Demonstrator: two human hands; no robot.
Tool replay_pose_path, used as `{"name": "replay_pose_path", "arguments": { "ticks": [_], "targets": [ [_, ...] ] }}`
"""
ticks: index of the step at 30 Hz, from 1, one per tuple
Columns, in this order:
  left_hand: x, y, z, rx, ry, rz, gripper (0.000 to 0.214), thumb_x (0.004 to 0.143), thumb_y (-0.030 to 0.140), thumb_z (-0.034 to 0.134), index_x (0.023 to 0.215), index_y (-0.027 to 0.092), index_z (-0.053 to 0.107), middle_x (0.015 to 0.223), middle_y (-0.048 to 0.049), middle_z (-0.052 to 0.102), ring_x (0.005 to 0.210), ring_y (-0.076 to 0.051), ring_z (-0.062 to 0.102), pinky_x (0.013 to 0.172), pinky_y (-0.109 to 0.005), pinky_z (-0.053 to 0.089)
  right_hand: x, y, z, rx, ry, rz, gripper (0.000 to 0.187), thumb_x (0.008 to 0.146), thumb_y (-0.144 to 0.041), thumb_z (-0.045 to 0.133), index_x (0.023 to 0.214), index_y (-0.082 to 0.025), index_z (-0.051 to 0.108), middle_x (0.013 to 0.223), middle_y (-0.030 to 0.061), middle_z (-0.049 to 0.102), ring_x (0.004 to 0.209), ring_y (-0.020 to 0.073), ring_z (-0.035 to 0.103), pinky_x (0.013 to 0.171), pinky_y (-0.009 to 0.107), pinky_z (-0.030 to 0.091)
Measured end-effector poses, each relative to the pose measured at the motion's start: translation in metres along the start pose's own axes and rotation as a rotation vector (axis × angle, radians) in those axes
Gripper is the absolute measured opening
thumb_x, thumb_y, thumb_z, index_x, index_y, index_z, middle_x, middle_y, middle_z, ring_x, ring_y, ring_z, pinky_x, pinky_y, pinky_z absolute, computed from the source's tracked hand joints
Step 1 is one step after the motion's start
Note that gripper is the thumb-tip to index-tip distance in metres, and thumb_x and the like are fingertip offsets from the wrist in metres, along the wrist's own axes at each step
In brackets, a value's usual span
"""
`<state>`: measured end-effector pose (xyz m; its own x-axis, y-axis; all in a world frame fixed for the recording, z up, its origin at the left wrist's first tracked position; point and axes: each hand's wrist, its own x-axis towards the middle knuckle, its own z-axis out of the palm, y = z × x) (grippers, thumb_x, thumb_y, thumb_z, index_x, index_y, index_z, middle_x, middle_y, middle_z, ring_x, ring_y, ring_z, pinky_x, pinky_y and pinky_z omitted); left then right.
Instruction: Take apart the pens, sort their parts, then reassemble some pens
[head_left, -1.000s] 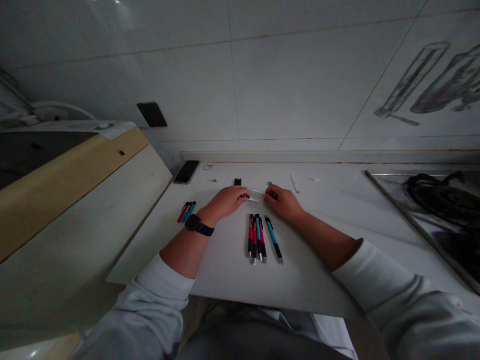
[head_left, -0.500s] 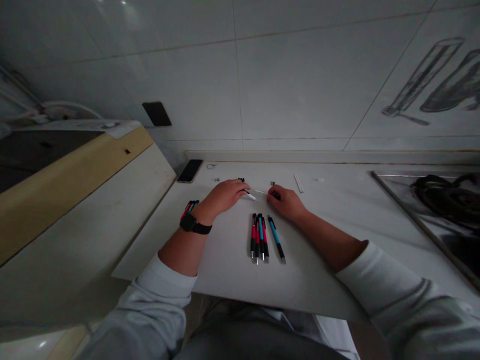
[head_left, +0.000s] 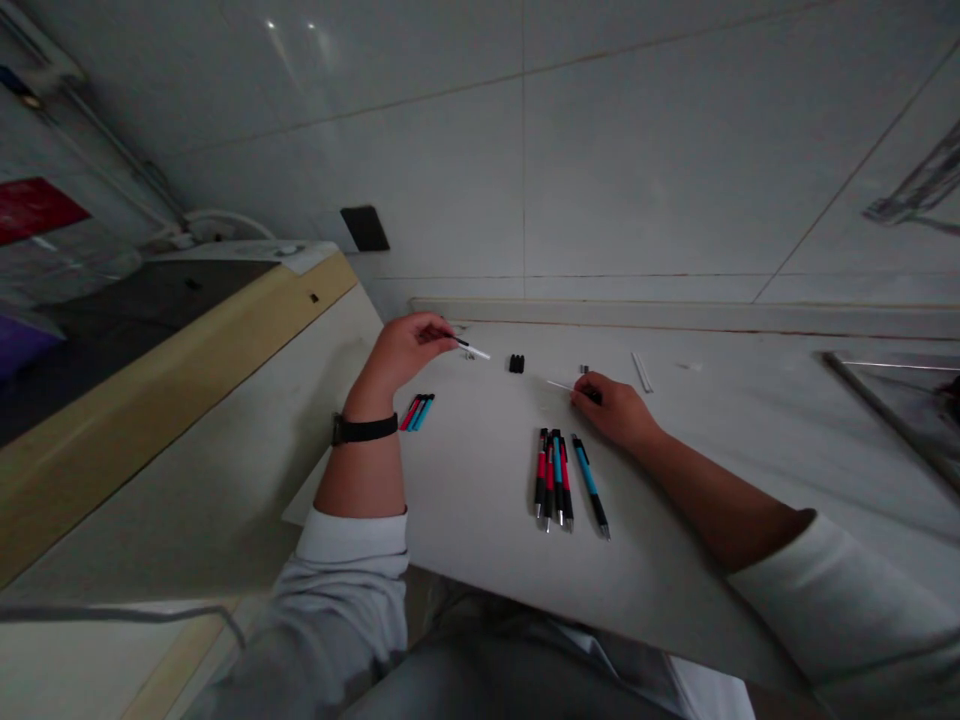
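Observation:
My left hand (head_left: 409,352) is raised over the far left of the counter, its fingers closed on a thin white pen refill (head_left: 477,352) with a dark part at the fingers. Several tiny metal springs (head_left: 469,356) lie just beneath it. To the right, my right hand (head_left: 619,410) rests low, closed around a thin white stick (head_left: 559,385) that looks like another refill; a black piece shows at its fingertips. Short black grips (head_left: 517,364) stand together between the hands. In front lie several assembled red and blue pens (head_left: 557,475), with one blue pen (head_left: 592,490) apart.
Red and blue pen barrels (head_left: 417,412) lie by my left wrist. Two white refills (head_left: 642,372) and a small clear piece (head_left: 690,367) are at the back right. A stove edge (head_left: 885,430) bounds the right; a white panelled cabinet (head_left: 247,430) rises on the left.
My left hand has moved left and back with the refill, away from my right hand. The black grips are now uncovered. The view has turned left; my right hand keeps its hold.

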<state>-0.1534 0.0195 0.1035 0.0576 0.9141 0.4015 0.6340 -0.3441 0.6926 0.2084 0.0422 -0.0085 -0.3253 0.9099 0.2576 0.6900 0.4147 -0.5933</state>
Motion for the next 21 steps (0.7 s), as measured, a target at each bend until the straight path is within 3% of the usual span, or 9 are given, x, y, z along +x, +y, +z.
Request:
{"name": "replay_pose_path", "arguments": {
  "ticks": [5,11,15,21],
  "targets": [
    [-0.004,-0.024,-0.014,-0.006,-0.256,-0.154,0.033,0.075,0.043,0.081,0.091,0.015,0.072,0.083,-0.005,0.074,0.074,-0.015,0.067,0.07,-0.028,0.053,0.0,0.0,0.0,-0.026,-0.007,0.032,0.016,0.09,-0.036,0.06,0.096,-0.024,0.068,0.091,0.0051,0.076,0.08,0.0211,0.068,0.073,0.031,0.046],
    [-0.005,-0.042,0.0,0.204,-0.546,-0.241,0.023,0.079,0.036,0.072,0.09,0.017,0.079,0.083,-0.0056,0.078,0.071,-0.016,0.068,0.065,-0.024,0.05,0.001,0.001,0.0,-0.033,-0.004,0.018,0.017,0.091,-0.036,0.059,0.096,-0.023,0.068,0.09,0.0055,0.076,0.078,0.0206,0.068,0.071,0.031,0.046],
    [-0.005,-0.044,0.015,0.453,-0.598,-0.324,0.019,0.077,0.032,0.073,0.085,0.017,0.08,0.082,-0.0057,0.078,0.069,-0.016,0.066,0.06,-0.024,0.044,0.0,0.0,-0.001,-0.035,-0.006,0.007,0.017,0.09,-0.036,0.059,0.094,-0.022,0.068,0.087,0.0054,0.075,0.076,0.0198,0.068,0.069,0.03,0.046],
    [-0.008,-0.039,0.031,0.668,-0.556,-0.328,0.02,0.071,0.035,0.081,0.079,0.017,0.079,0.077,-0.0076,0.076,0.065,-0.018,0.063,0.06,-0.028,0.04,0.0,-0.001,-0.002,-0.046,0.002,0.016,0.017,0.09,-0.036,0.058,0.094,-0.023,0.068,0.088,0.0048,0.075,0.076,0.0196,0.067,0.07,0.03,0.045]
  ]
}}
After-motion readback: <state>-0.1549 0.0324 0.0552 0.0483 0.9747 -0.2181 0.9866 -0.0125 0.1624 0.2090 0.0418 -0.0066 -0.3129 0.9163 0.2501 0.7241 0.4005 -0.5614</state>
